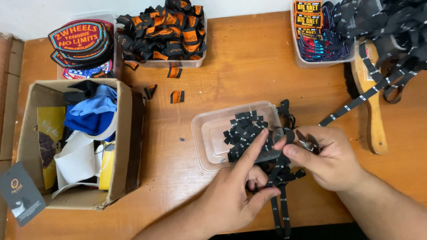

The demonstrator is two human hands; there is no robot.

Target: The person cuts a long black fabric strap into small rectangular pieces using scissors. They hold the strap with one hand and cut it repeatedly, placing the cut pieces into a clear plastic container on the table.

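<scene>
My left hand [238, 191] pinches a black woven label ribbon [281, 178] between thumb and fingers, its forefinger stretched toward the clear plastic tray [204, 142]. That tray holds several cut black label pieces [244, 133]. My right hand [331, 160] grips small metal snips [306, 142] and touches the ribbon's upper end beside the tray's right rim. The ribbon hangs down past the table's front edge, and another length [356, 103] runs up to the right.
A cardboard box [124, 146] with cloth and papers stands at left. At the back are a tray of black-and-orange labels [167, 31], stacked oval patches [80, 40], a tub of colourful patches [316, 31], a heap of black ribbon [391, 26] and a wooden brush [373, 102].
</scene>
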